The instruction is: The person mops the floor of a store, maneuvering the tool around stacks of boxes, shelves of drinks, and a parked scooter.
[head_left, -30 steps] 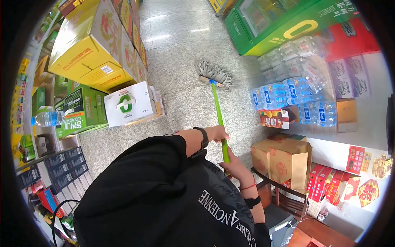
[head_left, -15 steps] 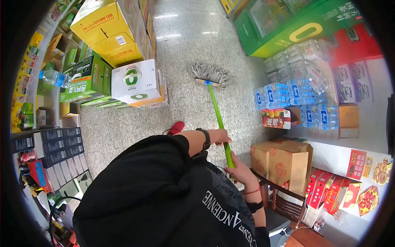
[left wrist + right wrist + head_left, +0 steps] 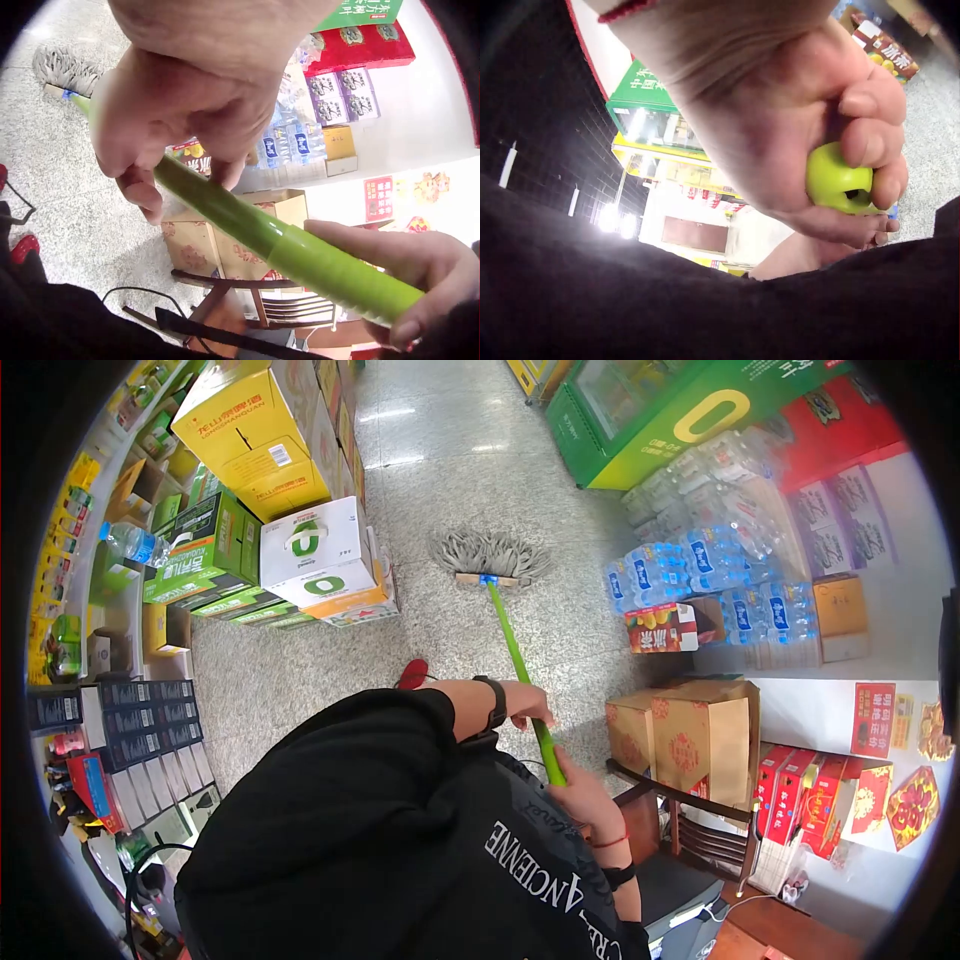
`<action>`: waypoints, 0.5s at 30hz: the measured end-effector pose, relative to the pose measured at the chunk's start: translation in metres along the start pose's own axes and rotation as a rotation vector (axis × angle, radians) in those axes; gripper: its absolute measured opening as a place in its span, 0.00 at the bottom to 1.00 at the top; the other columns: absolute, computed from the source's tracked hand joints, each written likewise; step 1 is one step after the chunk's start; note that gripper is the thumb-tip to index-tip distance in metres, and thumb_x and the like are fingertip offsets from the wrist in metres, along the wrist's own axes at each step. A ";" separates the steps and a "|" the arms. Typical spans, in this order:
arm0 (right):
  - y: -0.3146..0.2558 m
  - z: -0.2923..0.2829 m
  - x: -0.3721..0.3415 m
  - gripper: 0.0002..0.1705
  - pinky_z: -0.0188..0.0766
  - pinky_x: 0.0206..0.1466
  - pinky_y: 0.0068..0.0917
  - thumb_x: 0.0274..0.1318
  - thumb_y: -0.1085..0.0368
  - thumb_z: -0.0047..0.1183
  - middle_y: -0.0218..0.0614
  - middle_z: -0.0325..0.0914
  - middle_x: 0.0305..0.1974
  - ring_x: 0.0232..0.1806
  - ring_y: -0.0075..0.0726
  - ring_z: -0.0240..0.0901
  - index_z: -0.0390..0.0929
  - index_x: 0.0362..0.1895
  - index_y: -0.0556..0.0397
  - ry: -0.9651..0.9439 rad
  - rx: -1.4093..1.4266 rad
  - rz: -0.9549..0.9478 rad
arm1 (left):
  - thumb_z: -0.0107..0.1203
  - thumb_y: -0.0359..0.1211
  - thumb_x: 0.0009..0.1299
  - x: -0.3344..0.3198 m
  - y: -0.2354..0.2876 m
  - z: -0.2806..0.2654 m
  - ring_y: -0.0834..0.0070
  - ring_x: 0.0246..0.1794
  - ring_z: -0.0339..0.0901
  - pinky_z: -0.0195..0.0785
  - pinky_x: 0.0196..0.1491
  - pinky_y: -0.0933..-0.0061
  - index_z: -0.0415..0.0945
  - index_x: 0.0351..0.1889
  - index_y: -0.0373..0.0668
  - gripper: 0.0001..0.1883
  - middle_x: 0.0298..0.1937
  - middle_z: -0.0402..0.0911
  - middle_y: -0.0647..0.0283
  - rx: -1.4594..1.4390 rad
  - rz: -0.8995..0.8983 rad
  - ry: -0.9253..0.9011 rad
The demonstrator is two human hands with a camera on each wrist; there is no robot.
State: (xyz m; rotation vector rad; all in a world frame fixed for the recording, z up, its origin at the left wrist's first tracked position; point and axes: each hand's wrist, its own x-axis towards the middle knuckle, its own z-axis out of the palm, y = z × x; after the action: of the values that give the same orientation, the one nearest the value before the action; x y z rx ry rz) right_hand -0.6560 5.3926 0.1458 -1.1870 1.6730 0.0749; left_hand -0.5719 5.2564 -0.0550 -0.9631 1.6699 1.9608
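A string mop with a green handle (image 3: 512,645) reaches forward from the person's body. Its grey mop head (image 3: 485,552) lies spread on the speckled floor, strands pointing away. Lower on the shaft, my left hand (image 3: 526,703), below a dark wristband, grips the handle; the left wrist view has its fingers (image 3: 142,191) curled around it. My right hand (image 3: 588,795), with a red cord at the wrist, holds the top end. Up close in the right wrist view, the handle's rounded green end cap (image 3: 838,176) pokes out between the curled fingers and palm.
Stacked drink cartons (image 3: 315,550) line the left, beside shelves. Along the right stand packs of bottled water (image 3: 650,575), a green fridge (image 3: 640,420), brown cardboard boxes (image 3: 690,740) and a wooden chair (image 3: 710,835). A red shoe (image 3: 413,674) shows on the floor.
The mop head has moved left across the floor and somewhat closer to the body, with the handle swinging along. Both hands keep their grip. A red shoe has come into view.
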 end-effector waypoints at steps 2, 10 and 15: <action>0.001 0.006 0.003 0.43 0.68 0.18 0.26 0.42 0.60 0.53 0.41 0.74 0.22 0.17 0.32 0.71 0.49 0.65 0.49 0.018 0.042 0.002 | 0.56 0.46 0.57 0.009 -0.010 -0.002 0.71 0.18 0.76 0.71 0.20 0.75 0.76 0.31 0.34 0.21 0.22 0.76 0.54 -0.002 0.005 -0.016; -0.029 0.021 0.034 0.42 0.68 0.19 0.26 0.45 0.61 0.51 0.39 0.72 0.21 0.18 0.30 0.70 0.47 0.66 0.44 -0.005 0.259 0.112 | 0.54 0.41 0.56 0.003 -0.021 -0.032 0.71 0.17 0.74 0.69 0.19 0.71 0.76 0.24 0.35 0.16 0.20 0.75 0.57 -0.028 -0.010 0.100; -0.079 0.031 0.065 0.43 0.68 0.18 0.26 0.45 0.61 0.51 0.36 0.70 0.19 0.17 0.29 0.69 0.45 0.66 0.42 0.016 0.309 0.132 | 0.50 0.45 0.55 -0.007 -0.049 -0.072 0.69 0.15 0.73 0.66 0.22 0.67 0.74 0.15 0.36 0.20 0.14 0.74 0.57 0.076 0.034 0.173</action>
State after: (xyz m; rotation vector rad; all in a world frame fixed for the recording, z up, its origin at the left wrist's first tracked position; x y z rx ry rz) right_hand -0.5762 5.3267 0.1192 -0.8479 1.7039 -0.1078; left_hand -0.5158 5.1980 -0.0885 -1.1102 1.8516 1.8657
